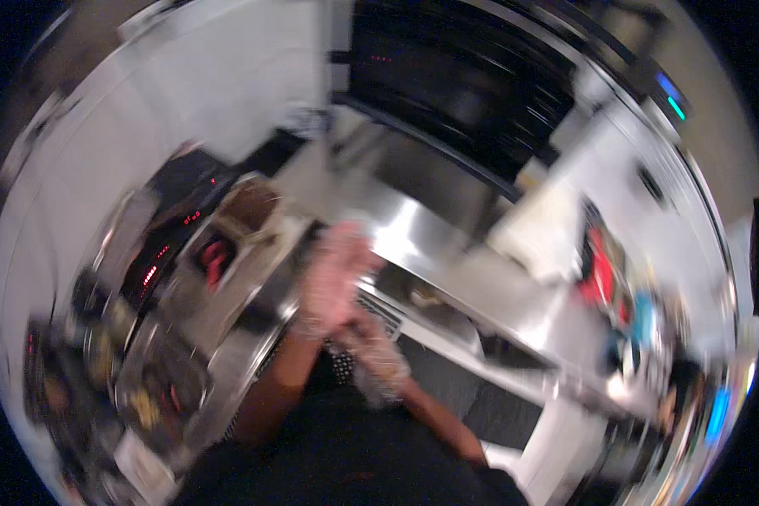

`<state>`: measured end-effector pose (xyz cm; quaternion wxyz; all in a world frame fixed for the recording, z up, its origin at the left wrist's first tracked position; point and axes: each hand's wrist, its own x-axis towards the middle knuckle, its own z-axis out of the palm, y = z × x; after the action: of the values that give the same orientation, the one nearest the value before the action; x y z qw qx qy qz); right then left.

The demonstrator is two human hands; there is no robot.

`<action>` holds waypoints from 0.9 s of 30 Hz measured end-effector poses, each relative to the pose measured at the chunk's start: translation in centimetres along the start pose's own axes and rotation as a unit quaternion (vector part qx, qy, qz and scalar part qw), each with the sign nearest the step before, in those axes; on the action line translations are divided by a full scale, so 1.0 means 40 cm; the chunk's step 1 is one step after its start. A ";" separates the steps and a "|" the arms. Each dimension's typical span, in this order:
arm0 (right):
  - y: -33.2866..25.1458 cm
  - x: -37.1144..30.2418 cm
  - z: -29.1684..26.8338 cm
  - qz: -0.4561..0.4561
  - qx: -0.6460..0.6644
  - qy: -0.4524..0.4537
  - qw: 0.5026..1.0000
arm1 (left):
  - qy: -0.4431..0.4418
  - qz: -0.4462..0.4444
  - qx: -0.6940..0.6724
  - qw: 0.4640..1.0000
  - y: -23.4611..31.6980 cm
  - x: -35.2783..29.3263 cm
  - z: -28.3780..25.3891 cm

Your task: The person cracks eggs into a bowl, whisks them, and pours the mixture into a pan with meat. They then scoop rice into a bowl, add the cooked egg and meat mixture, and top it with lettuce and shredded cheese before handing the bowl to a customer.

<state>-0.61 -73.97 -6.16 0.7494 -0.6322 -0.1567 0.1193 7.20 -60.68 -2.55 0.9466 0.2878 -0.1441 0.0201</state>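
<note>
My left hand [337,282], in a clear plastic glove, reaches forward over the front of the counter. Its palm side looks pink, and the fingers seem stretched out, with a thumb standing off to the right. Just below it, my right hand [377,358] also wears a clear, wrinkled glove. The right fingers meet the heel and wrist of the left hand, near the glove's cuff. Motion blur hides whether they pinch the plastic. No other object shows in either hand.
A steel counter [514,291] runs ahead and to the right, below a dark oven-like unit [455,76]. Food containers [164,379] and a panel with red lights [156,257] stand at left. Red packaging [597,266] and a cream sheet or board [535,228] lie at right.
</note>
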 end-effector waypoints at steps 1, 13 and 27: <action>-0.040 0.002 -0.008 0.095 0.137 -0.066 0.984 | -0.056 -0.036 -0.009 0.998 -0.016 -0.013 0.022; -0.024 0.035 0.049 0.201 -0.066 -0.169 0.963 | -0.391 -0.138 0.630 0.656 0.231 -0.205 0.340; -0.051 0.005 0.249 0.163 -0.109 -0.344 0.918 | 0.091 -0.038 0.346 0.933 0.296 -0.313 0.003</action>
<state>-4.31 -65.20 -2.64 0.5462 -0.6466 -0.3117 0.4317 -6.24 -50.31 0.38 0.7972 0.6000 -0.0308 0.0585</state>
